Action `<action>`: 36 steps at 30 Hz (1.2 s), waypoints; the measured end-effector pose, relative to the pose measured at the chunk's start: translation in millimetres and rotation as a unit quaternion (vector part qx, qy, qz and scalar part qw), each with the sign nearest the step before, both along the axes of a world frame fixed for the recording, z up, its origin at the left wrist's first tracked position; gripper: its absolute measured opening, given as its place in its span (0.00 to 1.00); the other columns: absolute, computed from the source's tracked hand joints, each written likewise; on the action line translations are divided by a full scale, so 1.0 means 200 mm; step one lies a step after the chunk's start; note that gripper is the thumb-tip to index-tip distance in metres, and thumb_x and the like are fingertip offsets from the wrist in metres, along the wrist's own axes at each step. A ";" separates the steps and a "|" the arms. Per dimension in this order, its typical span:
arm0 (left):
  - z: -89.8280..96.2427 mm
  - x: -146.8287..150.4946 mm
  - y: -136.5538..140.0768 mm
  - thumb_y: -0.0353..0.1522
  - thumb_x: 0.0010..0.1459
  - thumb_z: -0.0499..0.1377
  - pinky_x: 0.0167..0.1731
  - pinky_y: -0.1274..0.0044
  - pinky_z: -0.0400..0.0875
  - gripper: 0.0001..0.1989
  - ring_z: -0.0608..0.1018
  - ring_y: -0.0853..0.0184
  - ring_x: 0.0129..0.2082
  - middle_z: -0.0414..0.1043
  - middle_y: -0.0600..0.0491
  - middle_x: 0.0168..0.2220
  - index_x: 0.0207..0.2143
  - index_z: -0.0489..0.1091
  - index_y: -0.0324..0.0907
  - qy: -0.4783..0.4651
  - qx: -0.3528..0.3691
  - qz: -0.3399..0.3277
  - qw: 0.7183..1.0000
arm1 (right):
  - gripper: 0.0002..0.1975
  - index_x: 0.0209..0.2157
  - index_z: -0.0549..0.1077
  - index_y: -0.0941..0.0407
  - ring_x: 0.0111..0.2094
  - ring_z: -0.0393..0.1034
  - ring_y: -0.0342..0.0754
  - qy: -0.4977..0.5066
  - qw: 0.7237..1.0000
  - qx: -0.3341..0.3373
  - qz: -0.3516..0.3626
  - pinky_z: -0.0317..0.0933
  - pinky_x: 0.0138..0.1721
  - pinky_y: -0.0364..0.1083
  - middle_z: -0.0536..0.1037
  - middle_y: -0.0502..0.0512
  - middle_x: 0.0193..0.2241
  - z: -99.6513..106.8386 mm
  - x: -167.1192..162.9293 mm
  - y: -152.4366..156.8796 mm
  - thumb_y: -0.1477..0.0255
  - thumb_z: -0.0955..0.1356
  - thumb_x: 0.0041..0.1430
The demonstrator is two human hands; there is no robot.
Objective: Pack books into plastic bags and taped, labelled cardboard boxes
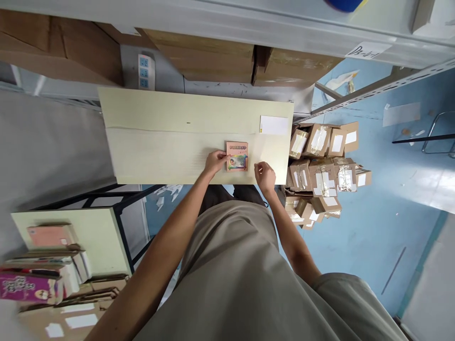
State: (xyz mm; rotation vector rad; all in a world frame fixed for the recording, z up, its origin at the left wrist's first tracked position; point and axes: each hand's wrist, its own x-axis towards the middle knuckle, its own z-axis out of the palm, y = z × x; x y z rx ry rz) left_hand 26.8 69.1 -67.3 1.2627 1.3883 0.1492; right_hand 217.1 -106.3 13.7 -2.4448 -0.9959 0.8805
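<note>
A small pink book (pixel 237 163) with a picture on its cover lies face up near the front edge of the pale table (pixel 159 147). My left hand (pixel 215 163) grips the book's left edge, with fingertips on the cover. Just right of the book, apart from it, is my right hand (pixel 265 176). Its fingers are curled together in a pinch, and whatever may be between them is too small to make out. Farther back on the right, a white paper slip (pixel 274 125) lies flat on the table.
Taped cardboard boxes (pixel 322 184) are piled on the floor to the right. A power strip (pixel 146 72) and large cartons (pixel 220 57) sit behind the table, below a grey shelf beam (pixel 213 19). Stacked books (pixel 42 270) stand at lower left.
</note>
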 end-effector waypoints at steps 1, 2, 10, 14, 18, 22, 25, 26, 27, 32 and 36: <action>0.00 0.00 0.00 0.43 0.53 0.76 0.47 0.68 0.81 0.15 0.86 0.56 0.42 0.87 0.46 0.38 0.35 0.83 0.42 0.000 0.003 -0.001 1.000 | 0.16 0.43 0.79 0.53 0.42 0.80 0.53 -0.003 1.000 0.006 0.019 0.68 0.43 0.46 0.86 0.60 0.44 0.02 -0.02 0.02 0.62 0.63 0.83; 0.00 -0.01 0.01 0.43 0.53 0.76 0.47 0.68 0.81 0.15 0.86 0.56 0.41 0.87 0.46 0.38 0.35 0.83 0.42 0.000 0.006 -0.002 1.000 | 0.16 0.44 0.79 0.53 0.42 0.80 0.52 -0.002 0.999 0.011 0.039 0.68 0.43 0.46 0.86 0.59 0.45 0.03 -0.05 0.05 0.62 0.63 0.83; 0.01 -0.02 -0.02 0.33 0.60 0.68 0.52 0.68 0.80 0.08 0.87 0.56 0.45 0.88 0.45 0.44 0.41 0.83 0.41 0.013 0.048 -0.008 0.999 | 0.12 0.46 0.80 0.53 0.49 0.81 0.55 0.034 0.982 -0.045 0.183 0.72 0.51 0.48 0.85 0.61 0.47 -0.04 -0.24 0.31 0.65 0.66 0.83; 0.06 -0.03 -0.07 0.37 0.69 0.63 0.53 0.69 0.78 0.10 0.86 0.57 0.46 0.87 0.45 0.46 0.45 0.82 0.41 0.023 0.069 -0.012 0.997 | 0.12 0.47 0.82 0.54 0.51 0.82 0.56 0.032 0.976 -0.084 0.201 0.75 0.54 0.51 0.86 0.64 0.51 -0.11 -0.29 0.38 0.67 0.66 0.82; 0.11 0.01 -0.12 0.41 0.69 0.67 0.53 0.69 0.77 0.12 0.85 0.54 0.46 0.87 0.43 0.45 0.40 0.83 0.41 0.062 0.102 -0.039 0.992 | 0.11 0.49 0.82 0.55 0.54 0.82 0.59 0.042 0.977 -0.094 0.189 0.75 0.57 0.54 0.85 0.66 0.55 -0.13 -0.31 0.40 0.69 0.66 0.82; 0.14 0.06 -0.15 0.36 0.66 0.70 0.55 0.66 0.77 0.06 0.85 0.53 0.46 0.87 0.43 0.46 0.39 0.84 0.42 0.122 0.128 -0.029 0.984 | 0.12 0.46 0.83 0.54 0.54 0.83 0.60 0.073 0.977 -0.098 0.174 0.75 0.59 0.55 0.87 0.65 0.52 -0.11 -0.27 0.38 0.65 0.68 0.82; 0.16 0.08 -0.16 0.35 0.68 0.69 0.56 0.67 0.78 0.06 0.85 0.56 0.46 0.86 0.45 0.47 0.40 0.84 0.42 0.133 0.125 -0.033 0.983 | 0.11 0.46 0.82 0.53 0.51 0.83 0.60 0.063 0.985 -0.079 0.139 0.75 0.58 0.56 0.87 0.64 0.50 -0.09 -0.17 0.38 0.64 0.69 0.80; 0.16 0.08 -0.17 0.34 0.69 0.68 0.56 0.68 0.78 0.06 0.85 0.58 0.45 0.86 0.45 0.48 0.40 0.84 0.42 0.136 0.124 -0.034 0.982 | 0.10 0.49 0.82 0.53 0.51 0.83 0.60 0.048 0.990 -0.064 0.117 0.75 0.58 0.56 0.87 0.64 0.51 -0.10 -0.13 0.38 0.65 0.68 0.79; 0.17 0.08 -0.17 0.33 0.69 0.67 0.56 0.69 0.78 0.06 0.85 0.59 0.44 0.85 0.45 0.50 0.41 0.84 0.42 0.138 0.123 -0.034 0.982 | 0.10 0.51 0.80 0.54 0.52 0.83 0.60 0.035 0.994 -0.050 0.093 0.75 0.58 0.56 0.87 0.65 0.53 -0.10 -0.09 0.39 0.66 0.67 0.79; 0.21 0.07 -0.15 0.33 0.69 0.68 0.52 0.70 0.79 0.06 0.87 0.58 0.43 0.87 0.47 0.44 0.36 0.84 0.44 0.127 0.103 -0.016 0.986 | 0.12 0.53 0.76 0.54 0.52 0.82 0.61 0.058 0.997 -0.048 0.004 0.74 0.58 0.58 0.87 0.66 0.53 -0.15 0.03 0.48 0.62 0.70 0.77; 0.21 0.06 -0.11 0.31 0.66 0.70 0.50 0.69 0.80 0.07 0.87 0.56 0.43 0.86 0.50 0.35 0.32 0.82 0.46 0.110 0.082 -0.004 0.991 | 0.11 0.42 0.75 0.52 0.46 0.81 0.58 0.088 0.995 -0.043 -0.015 0.74 0.53 0.55 0.87 0.62 0.46 -0.19 0.04 0.55 0.59 0.69 0.76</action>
